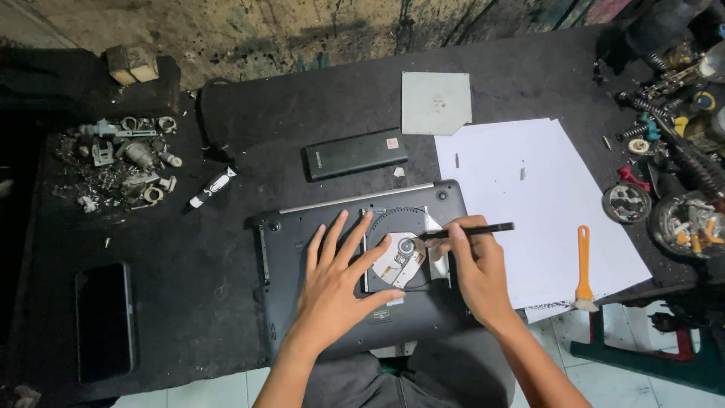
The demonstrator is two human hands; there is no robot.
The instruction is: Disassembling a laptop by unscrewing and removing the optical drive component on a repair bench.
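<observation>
Steadying a dark grey upturned plastic laptop (317, 242), left hand (332, 291) lies flat, fingers spread wide; right hand (472, 264) pinches a thin black screwdriver (472, 230), best kept upright on the exposed disc drive (404, 253).

Black table (226, 264): laptop (302, 234), phone (104, 321), paper (529, 204), battery (355, 153), brush (583, 268).

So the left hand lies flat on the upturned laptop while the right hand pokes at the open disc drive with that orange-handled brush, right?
Not quite. In the head view, the right hand holds a thin black tool, not the orange-handled brush, which lies untouched on the white paper. The rest stands: the left hand lies flat on the upturned laptop, and the tool's tip is at the open disc drive.
</observation>
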